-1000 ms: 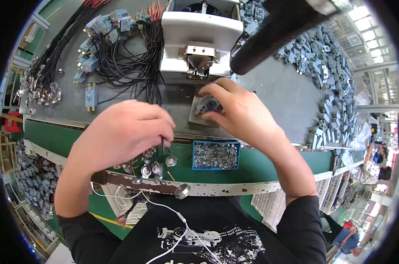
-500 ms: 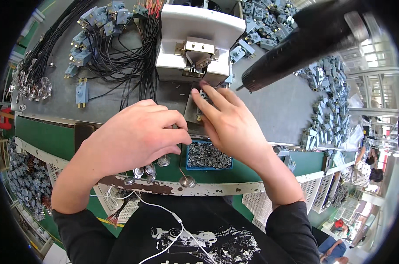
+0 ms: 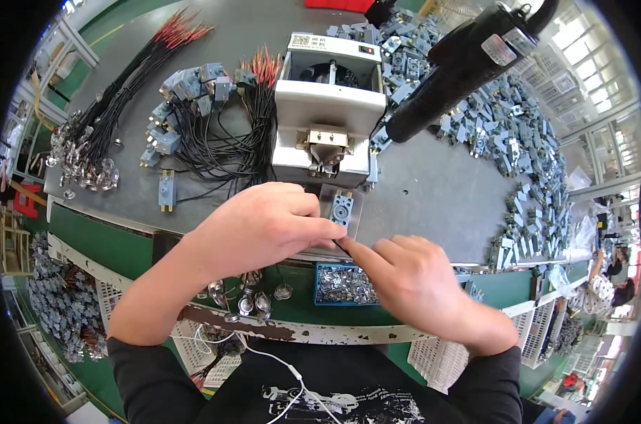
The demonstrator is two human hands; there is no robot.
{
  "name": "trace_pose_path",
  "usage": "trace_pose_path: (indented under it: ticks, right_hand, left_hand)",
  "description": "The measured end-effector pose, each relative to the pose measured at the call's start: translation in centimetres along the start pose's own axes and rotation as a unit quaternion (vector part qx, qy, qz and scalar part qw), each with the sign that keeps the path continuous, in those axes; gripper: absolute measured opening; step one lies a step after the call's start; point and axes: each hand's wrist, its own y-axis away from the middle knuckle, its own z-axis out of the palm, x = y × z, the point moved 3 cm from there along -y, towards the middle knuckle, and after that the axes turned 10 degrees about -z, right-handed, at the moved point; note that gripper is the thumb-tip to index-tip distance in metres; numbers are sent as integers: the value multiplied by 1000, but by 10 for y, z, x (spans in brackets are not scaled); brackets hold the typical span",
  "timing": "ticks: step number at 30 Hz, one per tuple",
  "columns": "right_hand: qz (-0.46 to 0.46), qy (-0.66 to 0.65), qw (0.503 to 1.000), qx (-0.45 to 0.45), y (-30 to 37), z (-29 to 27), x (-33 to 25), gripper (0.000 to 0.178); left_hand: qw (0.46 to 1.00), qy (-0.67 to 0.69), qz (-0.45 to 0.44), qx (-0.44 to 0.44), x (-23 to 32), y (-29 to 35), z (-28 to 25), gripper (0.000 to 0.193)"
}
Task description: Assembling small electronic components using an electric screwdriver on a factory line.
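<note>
In front of the white machine, a blue-grey block (image 3: 342, 206) with a round centre and brass tabs lies on a small flat plate. My left hand (image 3: 271, 222) is at the block's near end, with thumb and fingertips pinched together. Just to the right, my right hand (image 3: 416, 283) reaches in from the near side, its thumb and forefinger closed. Between the two sets of fingertips runs a short, thin dark wire (image 3: 339, 246), which both hands seem to pinch. Its ends are hidden by the fingers. Below sits a blue tray (image 3: 316, 291) of small metal parts.
A white machine (image 3: 331, 106) with a metal head stands ahead. To its right hangs a black power screwdriver (image 3: 448, 85). Many blue-grey blocks (image 3: 508, 148) are heaped at right. Black wire bundles (image 3: 225, 159) lie left. Round metal discs (image 3: 246, 304) hang by the bench edge.
My right hand has come off the block toward me and now meets the left fingertips, which moved right. The view has shifted, and the block shows on its plate.
</note>
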Motion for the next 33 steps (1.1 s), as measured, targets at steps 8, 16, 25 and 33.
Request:
trace_pose_path:
  ticks: [8,16,25,33]
  right_hand:
    - [122,-332,889,290,11,30,45,44]
    - [108,-474,754,442,7,42,23,30]
    - [155,-644,732,161,6,33,35,29]
    - [138,-629,722,254,19,47,27,37]
  left_hand:
    - [991,-40,-121,-46,-5,12,0,22]
    - [982,156,-103,32,5,2,28,17]
    - [991,87,-90,43,6,11,9,19]
    - [985,145,-49,80,1,8,13,29]
